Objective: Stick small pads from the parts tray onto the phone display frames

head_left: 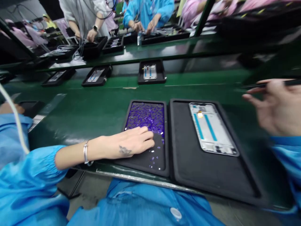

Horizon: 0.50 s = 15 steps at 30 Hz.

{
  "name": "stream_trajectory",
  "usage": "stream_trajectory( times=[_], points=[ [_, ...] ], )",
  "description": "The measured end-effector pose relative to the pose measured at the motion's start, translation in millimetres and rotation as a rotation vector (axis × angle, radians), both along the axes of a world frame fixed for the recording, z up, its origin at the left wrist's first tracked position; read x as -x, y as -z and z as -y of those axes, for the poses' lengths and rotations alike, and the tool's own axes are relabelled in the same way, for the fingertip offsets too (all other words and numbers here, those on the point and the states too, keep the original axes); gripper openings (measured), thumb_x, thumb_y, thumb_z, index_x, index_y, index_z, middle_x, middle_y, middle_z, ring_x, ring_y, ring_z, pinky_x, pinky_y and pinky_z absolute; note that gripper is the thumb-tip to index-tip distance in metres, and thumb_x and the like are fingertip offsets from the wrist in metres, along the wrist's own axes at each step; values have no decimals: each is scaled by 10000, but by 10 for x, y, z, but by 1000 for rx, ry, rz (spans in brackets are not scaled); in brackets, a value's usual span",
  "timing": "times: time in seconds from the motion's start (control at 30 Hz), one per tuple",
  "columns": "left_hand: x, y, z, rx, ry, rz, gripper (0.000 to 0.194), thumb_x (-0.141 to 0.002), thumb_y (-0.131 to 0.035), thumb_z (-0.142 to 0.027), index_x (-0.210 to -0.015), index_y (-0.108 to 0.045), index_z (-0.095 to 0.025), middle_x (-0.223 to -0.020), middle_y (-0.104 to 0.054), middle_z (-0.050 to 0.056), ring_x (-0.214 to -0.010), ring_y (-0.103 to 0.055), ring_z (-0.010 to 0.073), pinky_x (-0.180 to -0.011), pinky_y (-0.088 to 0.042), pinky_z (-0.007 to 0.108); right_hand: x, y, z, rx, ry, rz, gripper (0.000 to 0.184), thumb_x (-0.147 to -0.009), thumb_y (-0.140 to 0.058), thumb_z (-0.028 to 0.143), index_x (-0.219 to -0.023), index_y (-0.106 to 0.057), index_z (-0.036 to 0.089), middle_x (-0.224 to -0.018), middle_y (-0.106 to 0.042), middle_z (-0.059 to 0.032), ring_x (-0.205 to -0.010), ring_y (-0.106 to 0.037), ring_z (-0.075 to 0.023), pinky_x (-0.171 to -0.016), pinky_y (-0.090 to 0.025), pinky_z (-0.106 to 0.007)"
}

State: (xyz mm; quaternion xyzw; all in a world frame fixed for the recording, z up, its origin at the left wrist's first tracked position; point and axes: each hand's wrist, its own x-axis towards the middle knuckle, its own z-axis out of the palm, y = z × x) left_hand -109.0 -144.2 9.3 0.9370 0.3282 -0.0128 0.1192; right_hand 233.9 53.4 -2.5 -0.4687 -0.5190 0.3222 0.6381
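Observation:
My left hand (133, 142) rests over a small black foam tray (166, 150), its fingers curled down together with the tips hidden. Many tiny purple glinting pieces (145, 116) cover the far half of that tray, and several lie loose near its front. Held between the thumb and fingers of my right hand (277, 103) is a thin dark tool (255, 85), raised over the bench at the far right; its exact kind is unclear. Between my hands, a phone frame (213, 128) with two blue strips lies in a larger black tray (188, 163).
Across the green bench (94, 103), black trays with phone frames (150, 72) stand in a row. A raised shelf (131, 53) runs behind them. Co-workers' hands (145, 26) work over trays at the back. At far left are another person's sleeve (14, 128) and a white cable (14, 116).

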Motion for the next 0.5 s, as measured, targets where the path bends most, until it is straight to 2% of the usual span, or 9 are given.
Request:
stream_trajectory(
  times=[0.07,0.13,0.2,0.27,0.33,0.4,0.5],
  points=[
    [18,43,-1,38,-11,71,432,-775,-378,54,-1128,-492,-166,-1191,-532,87,-1116,-464,220,-971,-383,348,-67,-46,-23,36,-30,-145,143,-745,-700,196,-699,-579,136,-785,-531,-39,-643,-577,-94,-669,-518,-335],
    [-1,57,-107,94,-31,205,359,-820,-369,40,-1076,-492,-180,-1087,-558,58,-1004,-500,183,-902,-406,311,-20,-77,0,33,-117,-175,155,-712,-729,247,-733,-617,141,-788,-535,-37,-663,-575,-97,-641,-524,-299],
    [-95,13,-315,129,-59,373,192,-898,-395,-35,-963,-500,-182,-922,-554,21,-826,-491,145,-774,-409,269,100,-102,65,16,-180,-136,231,-680,-763,322,-778,-652,145,-819,-565,-50,-694,-595,-119,-628,-541,-295],
    [-266,-68,-590,162,-116,539,106,-948,-433,-125,-923,-523,-175,-873,-552,8,-768,-478,125,-724,-387,252,229,-121,161,0,-236,-102,290,-681,-773,380,-833,-672,154,-868,-594,-57,-730,-612,-130,-645,-563,-296],
    [-482,-136,-881,311,-189,740,61,-923,-522,-162,-940,-581,-165,-897,-579,6,-786,-495,116,-729,-376,242,316,-130,274,-38,-265,-75,305,-722,-752,421,-881,-678,172,-902,-609,-45,-764,-618,-118,-664,-578,-269],
    [-691,-150,-1138,543,-253,937,51,-860,-615,-167,-905,-627,-145,-852,-591,-1,-763,-500,104,-713,-369,231,339,-125,384,-101,-269,-18,284,-767,-724,426,-916,-682,187,-916,-625,-33,-783,-627,-111,-670,-587,-249],
    [-916,-77,-1386,780,-270,1041,150,-828,-679,-254,-871,-635,-118,-768,-580,-5,-692,-499,87,-680,-382,226,286,-109,512,-168,-251,55,225,-806,-699,404,-909,-698,204,-920,-643,-35,-763,-639,-116,-668,-589,-253]
  ],
)
